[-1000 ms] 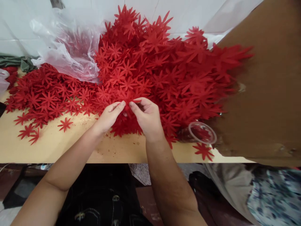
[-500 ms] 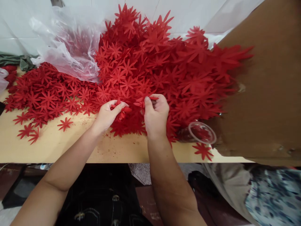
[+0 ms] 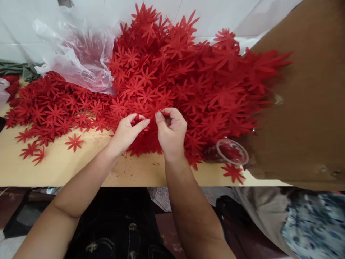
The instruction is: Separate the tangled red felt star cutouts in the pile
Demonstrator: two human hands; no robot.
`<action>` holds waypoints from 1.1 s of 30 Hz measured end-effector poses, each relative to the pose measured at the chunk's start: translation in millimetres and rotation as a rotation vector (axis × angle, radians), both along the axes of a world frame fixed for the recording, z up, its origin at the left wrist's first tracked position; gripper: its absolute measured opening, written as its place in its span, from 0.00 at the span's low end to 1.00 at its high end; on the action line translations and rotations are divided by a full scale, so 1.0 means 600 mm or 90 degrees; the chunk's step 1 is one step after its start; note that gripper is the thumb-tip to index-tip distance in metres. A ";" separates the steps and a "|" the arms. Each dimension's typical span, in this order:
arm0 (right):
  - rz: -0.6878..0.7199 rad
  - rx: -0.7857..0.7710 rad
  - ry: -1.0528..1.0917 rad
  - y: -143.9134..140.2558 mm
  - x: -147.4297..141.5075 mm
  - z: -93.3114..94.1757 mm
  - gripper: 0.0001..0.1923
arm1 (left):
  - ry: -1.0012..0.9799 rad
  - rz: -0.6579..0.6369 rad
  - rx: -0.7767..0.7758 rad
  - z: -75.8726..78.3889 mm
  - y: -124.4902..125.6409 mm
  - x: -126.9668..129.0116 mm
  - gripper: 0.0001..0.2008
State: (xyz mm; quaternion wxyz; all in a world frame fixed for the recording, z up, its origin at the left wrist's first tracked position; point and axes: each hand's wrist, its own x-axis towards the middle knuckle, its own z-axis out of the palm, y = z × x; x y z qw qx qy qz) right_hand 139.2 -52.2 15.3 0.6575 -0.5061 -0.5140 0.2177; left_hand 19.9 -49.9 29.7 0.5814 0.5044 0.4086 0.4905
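Both hands have closed back in since half a second ago: right hand slid left, left hand lifted a bit, fingertips now nearly meeting.

State now:
- Left hand: pinched narrow, thumb against forefinger, on a red flower at the near edge of the pile.
- Right hand: also pinched narrow, thumb and forefinger on red petals just beside the left fingertips. Can't tell whether both hands share one flower or hold one each (petals overlap too much).
- Held piece sits right between the two hands, touching the pile's front edge.

Progress, as a judgement: barely dented. Big heap rises beyond and to the right of the hands. A flatter spread lies to the left of the left hand, with a few loose flowers on the table nearer the front edge. If the spread is the finished lot, most of the work is left.

Containers:
- Plastic bag, beyond the left hand: open, crumpled, red flowers showing through the film.
- Clear cup, just right of the right hand: on its side, mouth toward the camera, something red seen through it; can't tell if that is inside or behind.
- Cardboard box, far right: only an outer face visible, contents unseen.
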 end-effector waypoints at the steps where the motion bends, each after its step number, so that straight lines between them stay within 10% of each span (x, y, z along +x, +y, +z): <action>1: -0.012 0.007 0.019 0.006 0.007 -0.005 0.07 | 0.014 0.007 0.007 0.001 0.000 -0.002 0.09; 5: -0.053 -0.006 0.089 0.039 0.051 -0.038 0.11 | 0.063 0.044 0.008 0.004 0.003 -0.013 0.09; 11: -0.149 0.051 -0.182 0.029 0.064 -0.047 0.26 | -0.005 0.027 -0.035 0.003 0.004 -0.015 0.10; 19: 0.140 -0.078 -0.107 -0.017 -0.006 -0.004 0.11 | -0.024 0.013 -0.080 0.001 0.003 -0.015 0.07; 28: -0.026 -0.024 0.011 0.004 0.012 -0.010 0.08 | 0.002 0.090 -0.034 -0.011 0.005 -0.011 0.15; 33: 0.164 -0.077 0.006 -0.008 0.001 -0.002 0.15 | 0.033 0.043 -0.031 -0.008 0.004 -0.013 0.11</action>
